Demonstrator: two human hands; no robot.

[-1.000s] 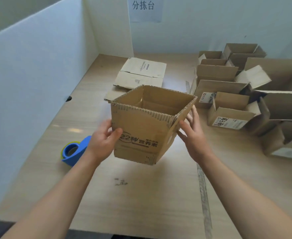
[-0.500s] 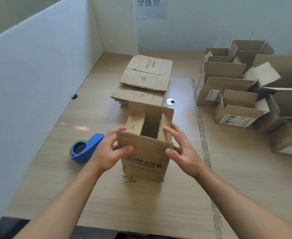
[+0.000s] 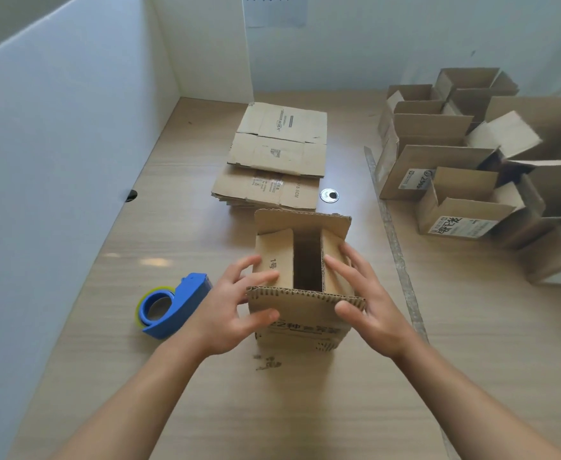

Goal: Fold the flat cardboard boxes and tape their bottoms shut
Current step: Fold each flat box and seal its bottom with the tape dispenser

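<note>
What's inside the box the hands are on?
Only a dark gap shows between the two folded-in flaps; nothing visible in it. The flaps, left hand and right hand cover the rest of the box.

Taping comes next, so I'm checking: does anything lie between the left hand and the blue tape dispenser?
Nothing visible does. The tape dispenser lies on the table just left of the left hand, which rests on the box; only bare table separates them.
</note>
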